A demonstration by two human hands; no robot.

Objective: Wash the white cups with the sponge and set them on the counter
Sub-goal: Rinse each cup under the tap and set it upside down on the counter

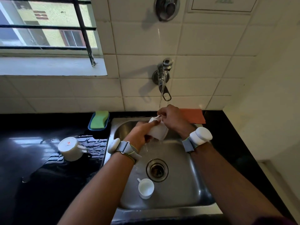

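Observation:
My left hand (142,132) grips a white cup (159,131) from the left, held tilted over the steel sink (186,179) under the running tap (164,75). My right hand (173,119) pinches the cup's upper edge or handle at the water stream. A second white cup (145,188) stands upright in the sink near the drain (157,170). A third white cup (70,148) rests upside down on a striped cloth (95,148) on the black counter at left. The green sponge (99,120) lies in a blue tray behind the sink's left corner.
An orange cloth (194,116) lies behind the sink on the right. The black counter (32,159) is wet and glossy on the left. A barred window sits at upper left, tiled wall behind. The counter's right strip is narrow, ending at a wall.

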